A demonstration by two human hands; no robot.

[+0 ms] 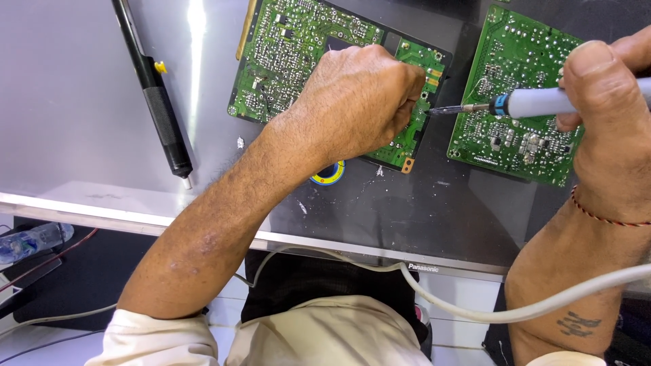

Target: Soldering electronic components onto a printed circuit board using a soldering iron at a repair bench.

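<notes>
My left hand (356, 98) rests fisted on a green circuit board (288, 47), its fingers closed at the board's right edge; what they pinch is hidden. My right hand (607, 102) grips a pale blue-grey soldering iron (542, 102), whose dark tip (441, 109) points left and touches the right edge of that board beside my left fingers. A second green circuit board (505, 135) lies under the iron to the right.
A black desoldering pump (156, 95) with a yellow button lies at the left on the dark reflective panel (81, 102). A blue and yellow round object (331, 175) peeks from under my left wrist. A white cable (475, 312) crosses below. A plastic bottle (34, 240) lies far left.
</notes>
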